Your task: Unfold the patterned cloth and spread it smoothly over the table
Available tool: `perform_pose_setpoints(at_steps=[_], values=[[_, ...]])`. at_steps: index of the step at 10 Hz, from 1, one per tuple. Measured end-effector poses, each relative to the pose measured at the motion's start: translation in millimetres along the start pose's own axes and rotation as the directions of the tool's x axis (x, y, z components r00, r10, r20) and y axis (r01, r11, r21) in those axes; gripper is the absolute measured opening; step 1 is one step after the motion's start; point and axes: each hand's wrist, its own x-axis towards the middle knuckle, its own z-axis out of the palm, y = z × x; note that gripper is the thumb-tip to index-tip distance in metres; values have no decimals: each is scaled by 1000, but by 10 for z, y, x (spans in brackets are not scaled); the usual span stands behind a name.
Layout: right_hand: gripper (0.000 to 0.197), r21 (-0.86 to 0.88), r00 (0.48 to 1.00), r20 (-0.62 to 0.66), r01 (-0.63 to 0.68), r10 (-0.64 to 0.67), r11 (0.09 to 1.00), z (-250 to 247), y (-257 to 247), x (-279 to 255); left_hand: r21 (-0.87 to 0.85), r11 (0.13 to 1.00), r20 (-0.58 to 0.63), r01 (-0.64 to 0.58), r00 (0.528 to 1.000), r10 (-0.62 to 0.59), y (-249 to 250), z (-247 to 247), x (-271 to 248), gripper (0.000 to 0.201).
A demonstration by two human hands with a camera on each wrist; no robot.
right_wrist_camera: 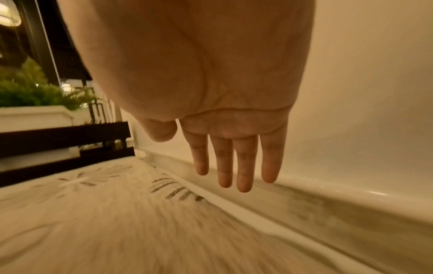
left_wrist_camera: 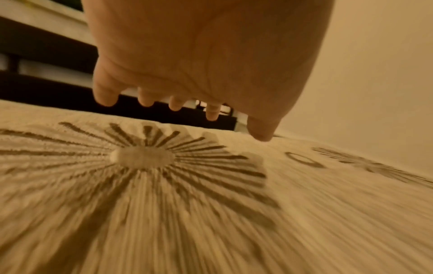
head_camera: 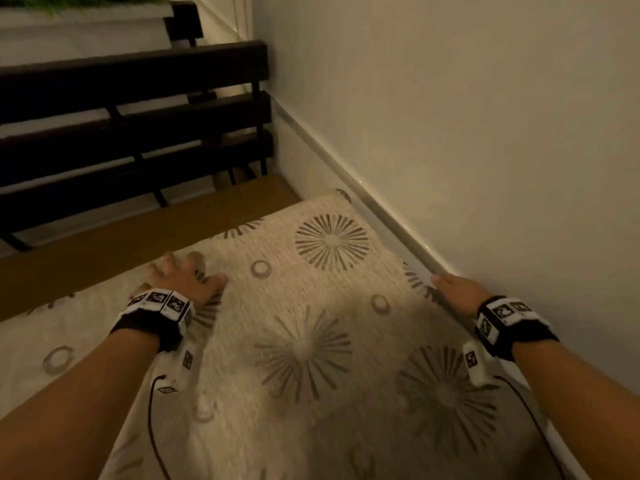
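Observation:
The beige patterned cloth [head_camera: 311, 341], printed with dark starbursts and rings, lies spread flat over the table, and a strip of bare brown table [head_camera: 121, 244] shows past its far edge. My left hand [head_camera: 183, 275] is near that far edge, fingers spread, palm down on or just over the cloth. In the left wrist view the spread fingers [left_wrist_camera: 105, 96] hover a little above a starburst on the cloth [left_wrist_camera: 145, 157]. My right hand [head_camera: 453, 289] is at the cloth's right edge by the wall. Its fingers [right_wrist_camera: 234, 166] are straight and together over the cloth edge [right_wrist_camera: 175, 191], holding nothing.
A pale wall [head_camera: 485, 116] with a low ledge [head_camera: 381, 220] runs tight along the table's right side. A dark slatted bench [head_camera: 131, 116] stands just beyond the table's far edge. A white planter with green plants [right_wrist_camera: 30, 103] stands farther back.

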Motion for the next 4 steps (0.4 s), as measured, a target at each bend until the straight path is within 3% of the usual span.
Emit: perform_pose_setpoints(at_steps=[1,2,3,4], values=[[48,159,996,-91,-11,26,987,218,436,-753,-50,991,-103,-127,987,121,203,113,-592,82],[55,94,986,-158,-44,58,995,812,874,-1454,-81,918,-159,-387,915,372,329,401,-1241,85],[70,20,973,-197,-117,118,993,1542,1280,-1980,-157,741,-153,-653,758,635,344,875,-2084,80],[63,93,950,-200,-226,241,970,2090,1462,-2606,-183,466,-43,-866,481,876,318,1336,-2954,58]])
